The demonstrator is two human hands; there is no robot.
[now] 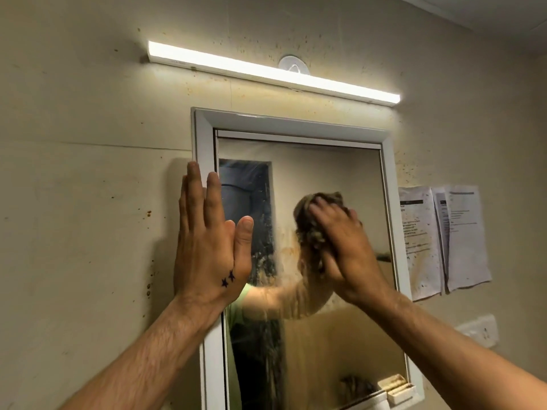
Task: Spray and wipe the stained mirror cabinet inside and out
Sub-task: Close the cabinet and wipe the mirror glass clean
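Note:
The mirror cabinet [296, 122] has a white frame and hangs on a stained beige wall; its door is shut. The mirror glass [331, 173] is streaked with brown smears in the middle and lower part. My left hand [207, 247] lies flat, fingers straight, against the cabinet's left frame edge. My right hand [343, 244] presses a crumpled brownish cloth [310, 220] against the glass at mid height; the hand and cloth are motion-blurred. No spray bottle is in view.
A lit tube light [272, 72] runs above the cabinet. Stained paper sheets [444, 241] are stuck to the wall on the right, with a white switch plate [479, 331] below them. A small white soap tray [396, 387] sits at the cabinet's lower right.

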